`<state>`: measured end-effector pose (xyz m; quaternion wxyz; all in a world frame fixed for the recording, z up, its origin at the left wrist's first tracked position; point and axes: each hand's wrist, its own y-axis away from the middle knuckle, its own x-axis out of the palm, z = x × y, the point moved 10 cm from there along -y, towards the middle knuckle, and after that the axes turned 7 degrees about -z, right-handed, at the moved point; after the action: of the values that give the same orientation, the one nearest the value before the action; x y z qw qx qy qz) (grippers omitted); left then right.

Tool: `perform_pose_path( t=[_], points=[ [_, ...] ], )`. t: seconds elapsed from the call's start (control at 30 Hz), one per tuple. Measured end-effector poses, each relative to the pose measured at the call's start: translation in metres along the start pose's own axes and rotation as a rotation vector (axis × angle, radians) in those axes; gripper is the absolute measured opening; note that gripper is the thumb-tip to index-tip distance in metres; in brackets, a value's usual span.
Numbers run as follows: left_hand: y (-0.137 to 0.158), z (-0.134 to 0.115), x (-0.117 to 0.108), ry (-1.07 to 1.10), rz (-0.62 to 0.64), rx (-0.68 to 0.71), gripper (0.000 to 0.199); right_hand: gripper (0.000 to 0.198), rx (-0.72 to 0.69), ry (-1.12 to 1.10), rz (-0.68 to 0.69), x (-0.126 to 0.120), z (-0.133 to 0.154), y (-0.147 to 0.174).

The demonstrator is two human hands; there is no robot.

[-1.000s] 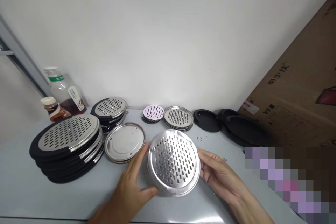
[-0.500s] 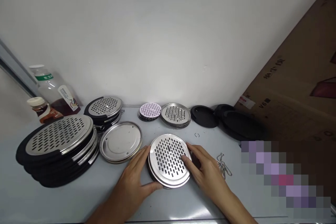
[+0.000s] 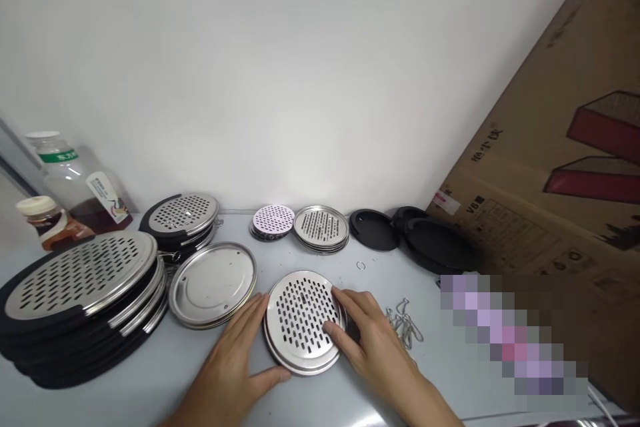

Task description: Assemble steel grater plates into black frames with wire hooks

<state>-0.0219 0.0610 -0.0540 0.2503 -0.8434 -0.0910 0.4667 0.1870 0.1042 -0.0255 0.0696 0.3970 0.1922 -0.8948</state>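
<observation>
A round metal lid with rows of slots [image 3: 303, 313] lies flat, a second metal rim showing beneath it on the grey table. My left hand [image 3: 233, 353] curves around its left side, fingers at the upper left rim and thumb at the lower edge. On the opposite side, my right hand [image 3: 370, 347] has its thumb on the slotted face and its fingers at the right rim. Left of the lid is a short stack of shallow metal plates [image 3: 215, 283]. Several wire clips [image 3: 404, 327] lie to the right of my right hand.
Tall stacked slotted tins with black rims [image 3: 80, 280] stand at left, near two bottles [image 3: 80, 187]. Along the wall are a pale purple slotted disc [image 3: 273, 219], slotted metal plates [image 3: 321, 227] and black round trays [image 3: 375, 230]. A cardboard box [image 3: 525, 213] leans at right.
The camera view has turned slightly right, so everything appears shifted left. Both hands stay around the slotted lid, with little change in their grip.
</observation>
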Motion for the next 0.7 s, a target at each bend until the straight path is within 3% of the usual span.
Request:
perform_pose_path(
  t=[0.2, 0.43, 0.7],
  points=[
    [-0.001, -0.002, -0.003, 0.016, 0.023, -0.024, 0.106, 0.058, -0.037, 0.083, 0.043, 0.004, 0.000, 0.004],
    [-0.002, -0.013, -0.004, -0.008, 0.127, 0.004, 0.096, 0.099, -0.100, 0.143, 0.184, 0.022, -0.003, 0.014],
    [-0.004, -0.029, -0.004, -0.012, 0.163, 0.104, 0.072, 0.089, -0.059, 0.113, 0.207, 0.024, -0.003, 0.013]
  ],
)
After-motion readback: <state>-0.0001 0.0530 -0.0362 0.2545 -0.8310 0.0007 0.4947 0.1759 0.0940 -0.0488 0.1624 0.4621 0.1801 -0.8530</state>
